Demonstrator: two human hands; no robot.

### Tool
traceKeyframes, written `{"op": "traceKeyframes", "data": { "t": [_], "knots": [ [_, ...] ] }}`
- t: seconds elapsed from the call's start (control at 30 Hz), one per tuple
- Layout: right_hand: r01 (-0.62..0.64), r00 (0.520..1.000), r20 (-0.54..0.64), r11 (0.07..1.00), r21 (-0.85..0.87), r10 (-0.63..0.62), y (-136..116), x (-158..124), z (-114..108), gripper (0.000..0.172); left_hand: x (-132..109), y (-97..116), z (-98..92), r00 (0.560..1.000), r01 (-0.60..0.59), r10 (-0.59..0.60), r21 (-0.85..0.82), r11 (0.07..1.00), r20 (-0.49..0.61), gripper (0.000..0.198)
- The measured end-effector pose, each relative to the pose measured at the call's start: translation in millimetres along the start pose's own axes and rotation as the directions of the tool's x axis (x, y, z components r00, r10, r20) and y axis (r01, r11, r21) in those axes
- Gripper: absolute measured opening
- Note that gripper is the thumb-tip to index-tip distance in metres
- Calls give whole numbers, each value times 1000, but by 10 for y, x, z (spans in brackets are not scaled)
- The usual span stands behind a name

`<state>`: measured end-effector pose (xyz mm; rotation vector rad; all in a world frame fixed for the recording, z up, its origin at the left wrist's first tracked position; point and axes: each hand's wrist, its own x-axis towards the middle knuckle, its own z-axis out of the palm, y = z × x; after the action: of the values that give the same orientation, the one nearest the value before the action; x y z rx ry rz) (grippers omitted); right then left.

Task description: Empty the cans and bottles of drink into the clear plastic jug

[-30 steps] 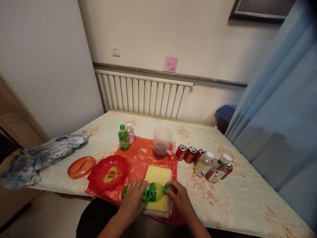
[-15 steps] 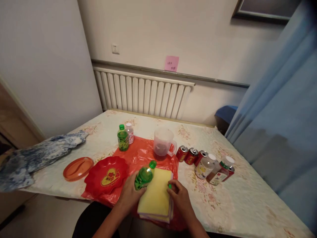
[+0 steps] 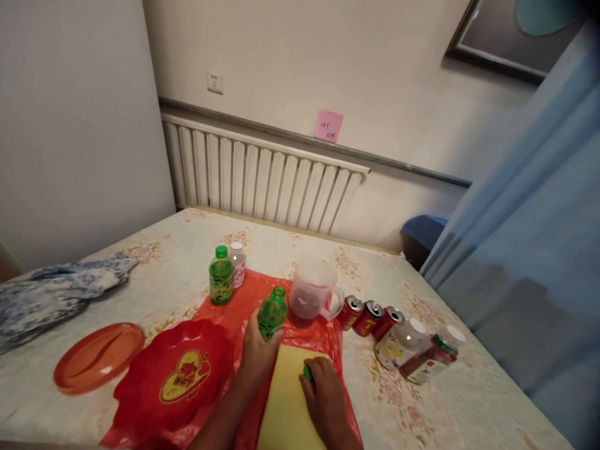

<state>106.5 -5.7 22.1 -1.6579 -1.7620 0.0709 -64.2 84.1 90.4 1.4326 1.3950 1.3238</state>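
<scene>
My left hand (image 3: 257, 353) is wrapped round a small green bottle (image 3: 272, 312), held upright with its neck uncapped, just left of the plastic measuring jug (image 3: 313, 295). My right hand (image 3: 323, 395) rests on the yellow pad (image 3: 288, 406) with its fingers closed on a small green cap (image 3: 307, 374). The jug holds a little dark liquid. Both stand over a red plastic sheet (image 3: 244, 300).
A second green bottle (image 3: 220, 275) and a white-capped bottle (image 3: 237, 263) stand behind. A red heart-printed dish (image 3: 178, 375) and an orange plate (image 3: 98, 358) lie left. Three red cans (image 3: 370, 317) and two lying bottles (image 3: 422, 350) sit right. A blue cloth (image 3: 51, 294) lies far left.
The green bottle went from lying across the pad to upright and moved forward toward the jug. Its cap has come off and is now in my right hand. The camera moved closer.
</scene>
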Motion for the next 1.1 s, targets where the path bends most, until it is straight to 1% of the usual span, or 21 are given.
{"op": "traceKeyframes", "data": {
  "t": [0.1,0.2,0.3,0.43,0.53,0.7,0.8,0.87,1.0,1.07,1.1],
  "knots": [
    [9,999,-34,1000,-4,-9,46,-35,68,25,85,-148,54,1000,3,-3,-12,1000,-14,62],
    [29,999,-41,999,-17,-30,68,-32,92,24,126,-306,94,1000,25,-26,-12,1000,-18,63],
    [38,998,-43,999,-26,-39,78,-23,102,25,155,-411,120,1000,21,-20,22,1000,-17,63],
    [23,998,-49,999,-22,-24,55,-23,88,25,194,-444,124,1000,-5,6,55,998,-11,64],
    [5,997,-76,1000,18,-4,6,-31,58,23,206,-433,112,1000,-11,11,56,998,-4,66],
    [-90,992,-73,988,125,100,-46,4,-45,20,189,-417,85,1000,-7,6,69,998,16,63],
    [-172,978,-84,968,181,189,-25,152,-190,21,182,-421,78,999,-42,41,62,997,12,61],
    [-219,960,-129,952,214,250,-2,326,-333,24,182,-425,76,998,-65,64,48,997,18,61],
    [-279,891,-278,916,288,359,28,768,-659,40,182,-414,62,997,-73,72,16,997,35,59],
    [-315,853,-322,897,312,411,34,975,-784,48,181,-403,52,997,-73,73,-1,997,35,58],
    [-326,842,-330,890,319,427,39,1064,-825,52,181,-399,47,997,-71,71,-9,997,33,57]
  ]
}}
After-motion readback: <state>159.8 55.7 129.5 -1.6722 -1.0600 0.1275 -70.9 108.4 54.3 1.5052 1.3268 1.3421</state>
